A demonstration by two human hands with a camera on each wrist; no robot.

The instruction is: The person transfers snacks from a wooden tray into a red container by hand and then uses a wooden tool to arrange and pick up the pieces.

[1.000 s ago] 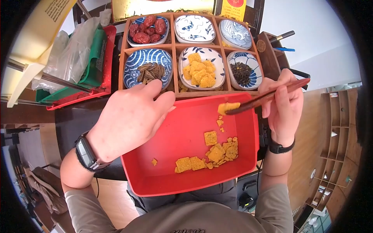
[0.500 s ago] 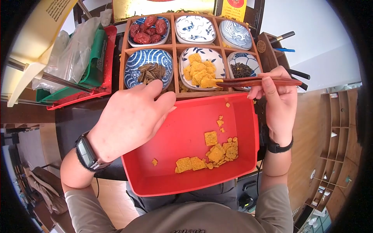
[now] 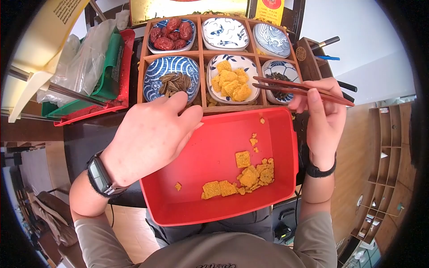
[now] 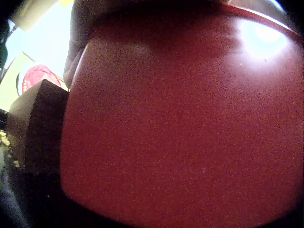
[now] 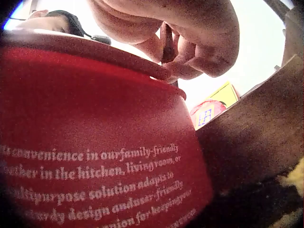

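Note:
My right hand [image 3: 325, 114] holds a pair of wooden tongs [image 3: 286, 85], their two tips apart over the bowl of dark tea leaves [image 3: 279, 85]. Just left of the tips, yellow square crackers [image 3: 230, 80] lie heaped in a leaf-patterned bowl [image 3: 213, 67]. Below sits a red plastic bin [image 3: 192, 156], with more crackers and crumbs [image 3: 250, 176] on its floor. My left hand [image 3: 149, 129] grips the bin's upper left rim, its fingertips partly hidden. In the right wrist view, the tongs [image 5: 167, 45] show between the fingers, above the bin's printed side [image 5: 109, 128].
A wooden compartment box [image 3: 201, 53] stands beyond the bin. It also holds red dates [image 3: 170, 35], sunflower seeds [image 3: 174, 83] and two patterned bowls without food. At left is a green and red container [image 3: 111, 85] with plastic bags; at right, a pen holder [image 3: 313, 58].
The tongs went from above the bin to the leaf-patterned bowl and let go of a cracker there. Their tips have parted and drawn back right. A crumb dropped into the bin. The left hand stayed put.

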